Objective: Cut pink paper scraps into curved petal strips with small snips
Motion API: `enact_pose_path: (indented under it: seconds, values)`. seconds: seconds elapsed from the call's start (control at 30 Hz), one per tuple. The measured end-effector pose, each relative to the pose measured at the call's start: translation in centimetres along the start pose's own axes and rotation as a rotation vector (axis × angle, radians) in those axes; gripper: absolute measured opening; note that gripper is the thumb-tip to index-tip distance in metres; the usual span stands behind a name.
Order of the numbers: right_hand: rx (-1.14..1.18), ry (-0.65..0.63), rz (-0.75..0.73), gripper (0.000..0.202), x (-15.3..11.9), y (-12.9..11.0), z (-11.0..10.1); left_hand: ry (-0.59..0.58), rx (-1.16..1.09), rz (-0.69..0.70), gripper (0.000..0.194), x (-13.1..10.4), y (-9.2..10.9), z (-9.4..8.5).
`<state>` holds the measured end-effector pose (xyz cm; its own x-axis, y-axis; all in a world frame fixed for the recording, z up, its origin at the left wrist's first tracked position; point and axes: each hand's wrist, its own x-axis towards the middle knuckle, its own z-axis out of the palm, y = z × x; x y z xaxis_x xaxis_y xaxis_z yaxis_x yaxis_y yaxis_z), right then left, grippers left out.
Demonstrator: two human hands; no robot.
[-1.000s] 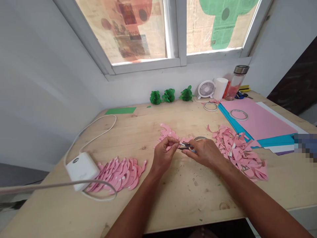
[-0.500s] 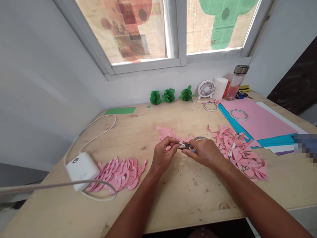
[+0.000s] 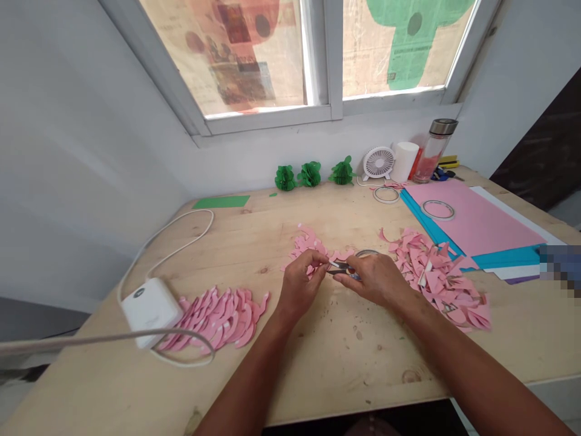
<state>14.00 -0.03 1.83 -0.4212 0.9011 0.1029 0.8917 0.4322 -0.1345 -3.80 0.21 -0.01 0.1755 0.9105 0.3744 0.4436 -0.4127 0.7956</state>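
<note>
Close above the table's middle, my left hand point(image 3: 299, 281) pinches a small white strip point(image 3: 333, 264) between thumb and fingertips. My right hand point(image 3: 374, 277) grips a pair of scissors point(image 3: 340, 271), whose dark blades are parted around the strip by the left fingertips. Just behind the left hand are curved pink paper cut-outs point(image 3: 306, 242), partly hidden by it; whether one of them is in its grip I cannot tell. A roll of tape point(image 3: 367, 252) lies partly behind the right hand.
Left are overlapping pink cut-outs point(image 3: 231, 318) and a white power bank point(image 3: 152, 312) with a cable. Right lie pink scraps point(image 3: 436, 272) and coloured sheets point(image 3: 481, 218) bearing a tape roll point(image 3: 437, 210). Along the wall stand green paper figures point(image 3: 310, 174), a small fan point(image 3: 378, 163) and a bottle point(image 3: 436, 151).
A curved pink piece behind my left hand has shifted, its tip now farther right and farther back. Both hands and the scissors stay almost in place.
</note>
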Motion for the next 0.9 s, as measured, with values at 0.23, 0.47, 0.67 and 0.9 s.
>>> enact_pose_path:
  seconds: [0.23, 0.47, 0.67, 0.9]
  values:
    - [0.003, -0.024, 0.003, 0.048, 0.0, 0.1, -0.1, -0.035, 0.013, -0.016, 0.009, 0.0, 0.0, 0.0]
    - [-0.003, -0.061, 0.205, 0.049, 0.1, 1.2, -0.8, 0.086, -0.084, -0.118, 0.010, 0.1, 0.2, 0.1]
    - [-0.083, -0.106, 0.383, 0.046, 0.5, 2.3, -0.4, 0.085, -0.306, -0.241, 0.014, -0.1, -0.8, 0.9]
    - [-0.077, -0.129, 0.425, 0.043, 0.6, 2.4, 0.1, 0.038, -0.454, -0.285, 0.015, -0.5, -0.5, 1.6]
